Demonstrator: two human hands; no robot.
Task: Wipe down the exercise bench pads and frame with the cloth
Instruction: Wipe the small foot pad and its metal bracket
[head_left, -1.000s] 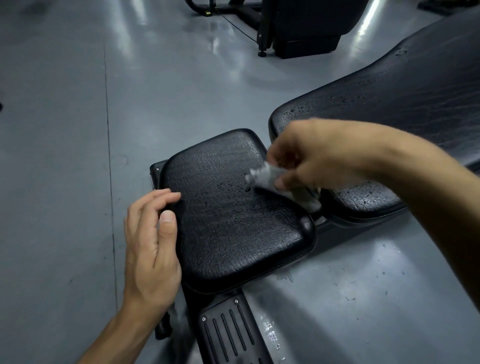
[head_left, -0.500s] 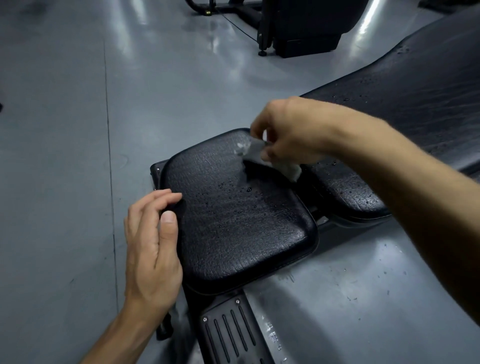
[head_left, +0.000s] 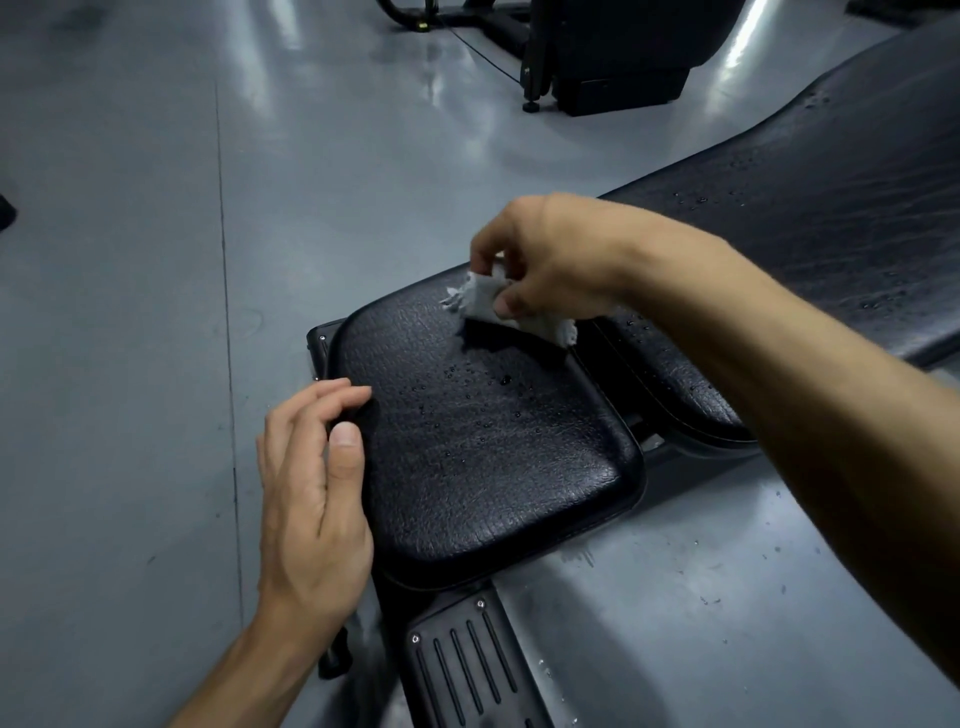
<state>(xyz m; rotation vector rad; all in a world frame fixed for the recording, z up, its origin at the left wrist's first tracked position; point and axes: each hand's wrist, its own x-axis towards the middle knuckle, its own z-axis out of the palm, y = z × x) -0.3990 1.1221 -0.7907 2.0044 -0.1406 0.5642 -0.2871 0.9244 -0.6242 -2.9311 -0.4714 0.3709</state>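
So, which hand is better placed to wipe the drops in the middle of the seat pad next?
The right hand, probably. It pinches the cloth at the far edge of the seat pad, just above the drops. The left hand holds nothing and rests at the pad's left side.

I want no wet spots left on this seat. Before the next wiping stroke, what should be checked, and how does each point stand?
1. Cloth gripped by right hand: ok.
2. Cloth touching seat pad: ok, at its far edge.
3. Left hand steadying the pad's left edge: ok.
4. Seat pad dry: not ok, droplets in the middle.
5. Back pad dry: not ok, droplets show.
6. Cloth still absorbent: cannot tell.
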